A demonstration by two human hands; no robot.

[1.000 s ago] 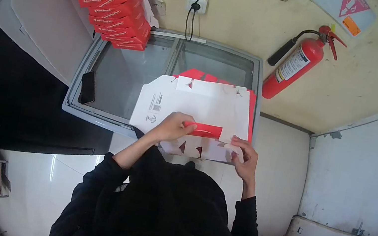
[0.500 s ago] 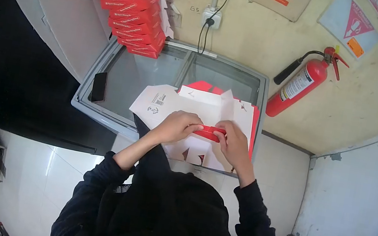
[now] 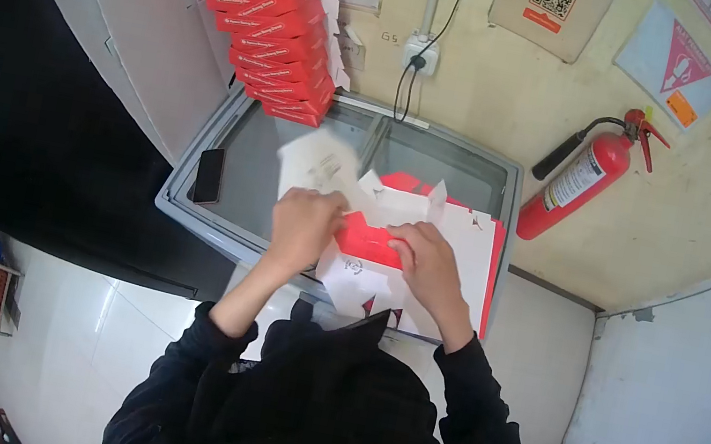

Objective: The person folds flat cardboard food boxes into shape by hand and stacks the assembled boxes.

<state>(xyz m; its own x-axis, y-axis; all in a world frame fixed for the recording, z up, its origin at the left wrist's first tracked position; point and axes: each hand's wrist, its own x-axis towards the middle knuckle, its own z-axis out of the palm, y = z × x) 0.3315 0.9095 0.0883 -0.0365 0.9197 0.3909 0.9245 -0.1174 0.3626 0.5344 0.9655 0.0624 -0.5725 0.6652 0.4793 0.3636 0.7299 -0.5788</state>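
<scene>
A partly folded cardboard box [image 3: 368,242], red outside and white inside, lies between my hands above a glass-topped chest freezer. My left hand [image 3: 305,227] is closed at its left side, its fingertips bent over the edge. On the right, my right hand [image 3: 426,263] pinches the red panel between thumb and fingers. A white end flap [image 3: 317,161] with faint print stands out beyond my left hand, blurred by motion. Beneath the box lie flat box blanks [image 3: 464,279], white side up with red edges showing at the right.
Folded red boxes [image 3: 285,53] rise in a tall stack at the freezer's back left. A black phone [image 3: 208,176] lies on the left of the freezer [image 3: 235,232]. The fire extinguisher [image 3: 580,181] hangs at the right wall, and a plugged cable [image 3: 417,62] hangs behind.
My left hand has moved left and turned at the box's side. The red panel shows wider, and the printed white flap has swung up. The whole view has shifted slightly.
</scene>
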